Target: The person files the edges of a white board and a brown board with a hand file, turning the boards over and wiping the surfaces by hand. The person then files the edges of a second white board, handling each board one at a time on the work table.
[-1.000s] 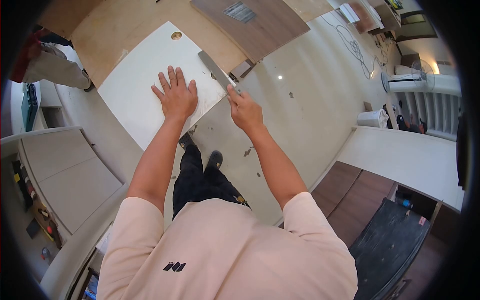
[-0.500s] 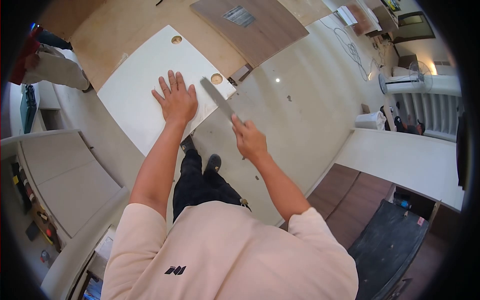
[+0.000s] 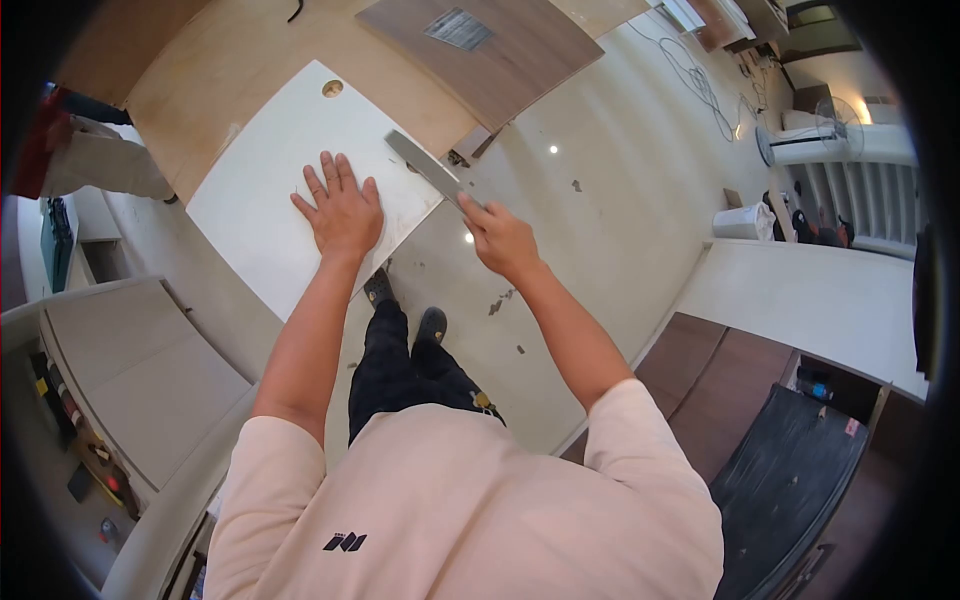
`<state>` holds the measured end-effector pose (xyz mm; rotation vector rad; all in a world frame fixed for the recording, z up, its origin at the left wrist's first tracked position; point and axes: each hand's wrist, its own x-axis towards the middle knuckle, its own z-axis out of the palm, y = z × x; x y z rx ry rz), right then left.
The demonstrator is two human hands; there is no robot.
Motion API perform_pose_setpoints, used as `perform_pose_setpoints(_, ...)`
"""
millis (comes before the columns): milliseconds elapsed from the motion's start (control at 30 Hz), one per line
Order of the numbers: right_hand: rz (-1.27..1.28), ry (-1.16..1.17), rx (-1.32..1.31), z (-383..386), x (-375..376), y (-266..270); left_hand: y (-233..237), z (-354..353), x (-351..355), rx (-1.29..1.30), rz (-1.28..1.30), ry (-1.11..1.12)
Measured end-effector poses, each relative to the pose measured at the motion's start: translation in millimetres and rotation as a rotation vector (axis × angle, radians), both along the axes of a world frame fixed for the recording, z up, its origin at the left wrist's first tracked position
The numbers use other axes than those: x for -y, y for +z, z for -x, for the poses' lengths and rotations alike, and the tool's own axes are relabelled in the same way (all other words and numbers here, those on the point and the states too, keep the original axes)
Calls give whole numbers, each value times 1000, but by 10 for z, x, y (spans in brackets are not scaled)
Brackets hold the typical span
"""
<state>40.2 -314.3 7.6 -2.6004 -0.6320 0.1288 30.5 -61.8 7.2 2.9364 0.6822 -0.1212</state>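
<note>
My left hand (image 3: 345, 215) lies flat with fingers spread on a white board (image 3: 260, 210), pressing on its surface. A round hole (image 3: 332, 88) shows near the board's far corner; a second hole is mostly covered by the file. In my right hand (image 3: 497, 236) is a long flat metal file (image 3: 425, 167), gripped at its near end. Its blade slants across the board's right edge, with the tip over the white face. Whether the blade touches the edge is hard to tell.
A brown wood-grain panel (image 3: 490, 55) with a label lies beyond the board on a plywood table (image 3: 240, 75). Dark scraps (image 3: 500, 300) and a cable (image 3: 690, 75) are on the floor. Another person (image 3: 105, 155) stands at the left. Cabinets (image 3: 150, 370) flank me.
The file has swung to lie more across the board's right edge and now covers the near hole. My left hand stays on the board. The whole view has shifted slightly.
</note>
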Motion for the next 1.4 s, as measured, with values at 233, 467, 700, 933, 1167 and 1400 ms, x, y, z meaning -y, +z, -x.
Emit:
perform_pose_setpoints(233,12,2,-2,205,202,59,-3,-36,-32,28,-28,-15)
perform_pose_setpoints(467,27,29,36,-204,-48,153,-32,-7,-26,37,0,-19)
perform_pose_setpoints(700,-4,14,53,-195,-59,28,-35,-24,-19,31,-21,-23)
perform_pose_setpoints(933,-3,-23,-11,278,183,93,-7,-17,-31,9,-33,-22)
perform_pose_setpoints(1167,46,55,68,-306,-57,89,-23,-10,-26,37,-25,-18)
perform_pose_setpoints(1400,9,38,-10,-83,-5,23,-12,17,23,26,-71,-13)
